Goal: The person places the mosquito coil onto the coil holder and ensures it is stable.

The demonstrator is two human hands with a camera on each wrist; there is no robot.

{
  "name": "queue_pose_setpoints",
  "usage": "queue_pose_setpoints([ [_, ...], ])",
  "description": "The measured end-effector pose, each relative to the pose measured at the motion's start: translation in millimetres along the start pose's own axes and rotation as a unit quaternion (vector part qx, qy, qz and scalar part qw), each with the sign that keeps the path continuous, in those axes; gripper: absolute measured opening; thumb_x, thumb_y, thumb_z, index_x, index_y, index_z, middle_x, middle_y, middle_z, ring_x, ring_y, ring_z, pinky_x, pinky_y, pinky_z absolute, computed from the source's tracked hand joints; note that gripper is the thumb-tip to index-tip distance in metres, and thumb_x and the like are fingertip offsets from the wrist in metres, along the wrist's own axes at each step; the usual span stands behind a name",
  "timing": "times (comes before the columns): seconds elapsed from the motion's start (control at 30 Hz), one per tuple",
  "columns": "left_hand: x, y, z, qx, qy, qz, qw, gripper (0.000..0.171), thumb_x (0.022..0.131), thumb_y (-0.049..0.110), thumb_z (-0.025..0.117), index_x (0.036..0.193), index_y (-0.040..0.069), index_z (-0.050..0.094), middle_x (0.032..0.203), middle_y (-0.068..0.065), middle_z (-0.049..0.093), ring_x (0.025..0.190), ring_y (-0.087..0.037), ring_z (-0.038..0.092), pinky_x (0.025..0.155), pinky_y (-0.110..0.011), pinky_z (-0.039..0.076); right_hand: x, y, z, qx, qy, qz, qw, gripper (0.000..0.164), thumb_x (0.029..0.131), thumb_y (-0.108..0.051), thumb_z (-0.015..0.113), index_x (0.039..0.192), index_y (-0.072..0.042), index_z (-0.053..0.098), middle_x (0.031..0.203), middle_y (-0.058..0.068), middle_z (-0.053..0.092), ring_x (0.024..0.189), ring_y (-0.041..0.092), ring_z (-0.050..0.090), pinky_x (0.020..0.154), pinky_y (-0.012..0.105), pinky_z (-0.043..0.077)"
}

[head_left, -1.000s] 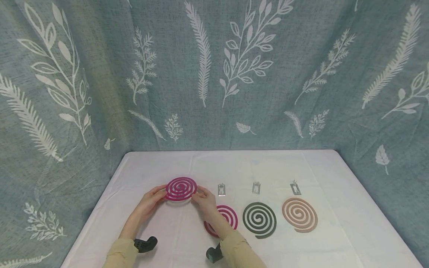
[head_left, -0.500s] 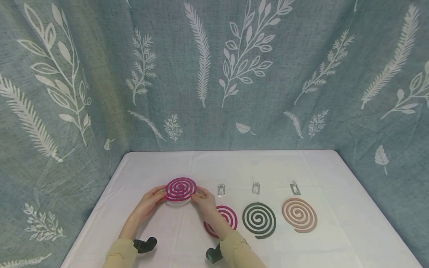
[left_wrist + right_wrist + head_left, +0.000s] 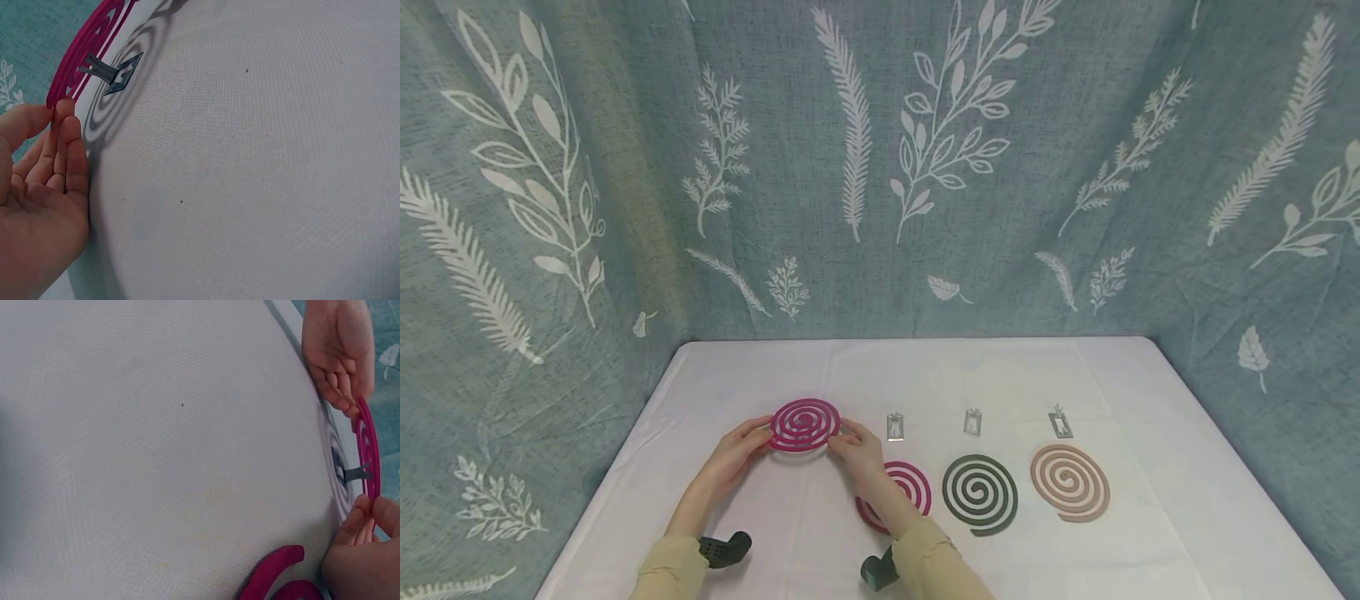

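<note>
A magenta mosquito coil [image 3: 805, 421] is held level, a little above the white table, at left of centre. My left hand [image 3: 733, 457] pinches its left rim between thumb and fingers. On the opposite rim, my right hand [image 3: 859, 452] pinches it likewise. Beneath the coil, a metal coil stand [image 3: 122, 75] sits on the table, its upright prongs reaching the coil's middle in both wrist views. Whether the coil bears on the prongs I cannot tell. A second magenta coil [image 3: 927, 492] lies partly hidden under my right forearm.
A dark green coil [image 3: 977, 490] and a tan coil [image 3: 1067, 476] lie flat to the right. Behind the row of coils are three more metal stands, at left [image 3: 895, 415], middle [image 3: 973, 411] and right [image 3: 1060, 425]. A patterned curtain [image 3: 880, 275] borders the table [image 3: 1195, 500].
</note>
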State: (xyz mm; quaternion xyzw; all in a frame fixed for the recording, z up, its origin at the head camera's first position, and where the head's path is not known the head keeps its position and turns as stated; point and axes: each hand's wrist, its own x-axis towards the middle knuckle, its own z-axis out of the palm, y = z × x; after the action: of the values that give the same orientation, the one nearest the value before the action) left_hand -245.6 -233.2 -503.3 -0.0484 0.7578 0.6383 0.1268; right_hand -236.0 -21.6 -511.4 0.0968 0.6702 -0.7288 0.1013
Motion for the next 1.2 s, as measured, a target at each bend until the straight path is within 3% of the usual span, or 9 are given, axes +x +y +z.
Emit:
queue_pose_setpoints([
  [0.17,0.6,-1.1,0.2,-0.014,-0.002,0.003,0.9999,0.053,0.097,0.015,0.05,0.14,-0.011,0.032,0.107,0.009,0.062,0.086,0.009,0.056,0.081,-0.01,0.046,-0.8,0.4,-0.6,0.012,-0.004,0.003,1.0,0.045,0.088,-0.007,0.063,0.131,0.0,0.052,0.087,0.007,0.07,0.084,0.015,0.068,0.093,0.035,0.051],
  [0.57,1.7,-0.7,-1.1,-0.008,-0.002,-0.002,1.0,0.053,0.098,0.017,0.05,0.14,-0.01,0.032,0.104,0.011,0.061,0.085,0.007,0.055,0.08,-0.009,0.045,-2.2,-0.7,-0.7,0.008,-0.006,-0.001,1.0,0.045,0.088,-0.009,0.063,0.131,0.0,0.052,0.089,0.01,0.07,0.085,0.016,0.068,0.094,0.036,0.05],
  [0.83,1.9,0.4,-0.1,-0.004,-0.001,0.0,1.0,0.052,0.098,0.017,0.049,0.14,-0.011,0.033,0.116,-0.002,0.061,0.085,0.009,0.055,0.081,-0.009,0.045,-2.5,-3.3,0.1,0.004,-0.002,-0.001,1.0,0.046,0.088,-0.008,0.063,0.131,0.001,0.051,0.096,0.018,0.069,0.087,0.02,0.068,0.089,0.035,0.052],
  [1.2,0.9,-0.1,-0.2,-0.005,-0.002,-0.002,1.0,0.052,0.099,0.015,0.047,0.14,-0.012,0.032,0.118,-0.004,0.059,0.085,0.008,0.055,0.081,-0.009,0.046,-2.0,-1.5,-0.7,0.011,-0.004,0.0,1.0,0.046,0.088,-0.008,0.064,0.131,0.002,0.051,0.097,0.017,0.07,0.09,0.022,0.069,0.091,0.036,0.052],
])
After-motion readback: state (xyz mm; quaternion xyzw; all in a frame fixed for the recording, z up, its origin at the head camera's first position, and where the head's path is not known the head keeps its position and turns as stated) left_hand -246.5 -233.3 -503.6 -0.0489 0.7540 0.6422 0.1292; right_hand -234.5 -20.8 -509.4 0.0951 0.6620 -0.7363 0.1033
